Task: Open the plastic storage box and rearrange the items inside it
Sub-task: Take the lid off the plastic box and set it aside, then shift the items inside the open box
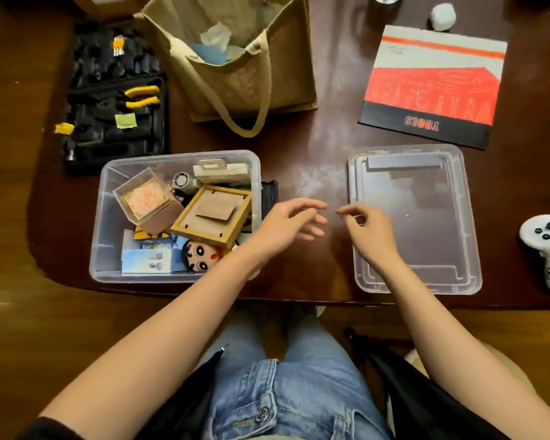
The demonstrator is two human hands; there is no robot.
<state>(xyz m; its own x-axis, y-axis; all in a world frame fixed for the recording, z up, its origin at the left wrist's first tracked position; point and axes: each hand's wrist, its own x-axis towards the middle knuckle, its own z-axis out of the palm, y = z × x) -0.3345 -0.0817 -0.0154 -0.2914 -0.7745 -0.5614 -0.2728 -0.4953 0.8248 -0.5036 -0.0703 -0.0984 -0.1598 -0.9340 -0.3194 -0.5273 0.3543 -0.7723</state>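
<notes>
Box (175, 217) left, lid (415, 219) right, on table (311, 147).

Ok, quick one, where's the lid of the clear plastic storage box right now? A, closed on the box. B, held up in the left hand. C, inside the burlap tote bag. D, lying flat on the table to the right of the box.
D: the lid lies flat on the table, apart from the open storage box on its right, and both hands hold nothing.
</notes>
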